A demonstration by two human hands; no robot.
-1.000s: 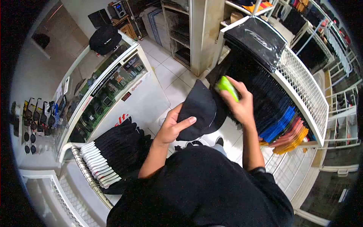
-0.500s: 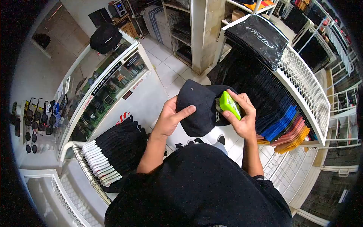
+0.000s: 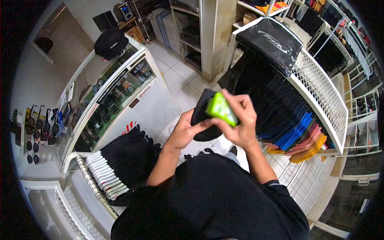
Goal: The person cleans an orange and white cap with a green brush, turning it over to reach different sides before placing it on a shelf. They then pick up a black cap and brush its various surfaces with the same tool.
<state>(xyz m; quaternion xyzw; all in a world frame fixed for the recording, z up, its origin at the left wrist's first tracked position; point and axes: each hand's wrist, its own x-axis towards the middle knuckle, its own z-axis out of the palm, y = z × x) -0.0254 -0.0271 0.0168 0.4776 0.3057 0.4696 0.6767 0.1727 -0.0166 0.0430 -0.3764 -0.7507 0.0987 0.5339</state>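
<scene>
A black cap [image 3: 201, 109] is gripped along its near left side by my left hand [image 3: 183, 134], thumb across the fabric and fingers behind. My right hand [image 3: 241, 122] is closed around a bright green scrub brush [image 3: 222, 109], which overlaps the cap in this view. The brush's bristle side faces the cap and is mostly hidden, and its outline is slightly smeared by motion. Both hands are held close together in front of my chest, above the tiled floor.
To the left stands a glass display counter [image 3: 120, 82] with another black cap [image 3: 111, 43] on top. Sunglasses [image 3: 40, 130] hang at the far left. Folded black garments [image 3: 128, 158] sit on a rack nearby. On the right, a white mesh rack [image 3: 320, 84] holds many hanging clothes.
The cap has been turned so less of its crown shows. My right hand and the brush have moved left, closer to my left hand.
</scene>
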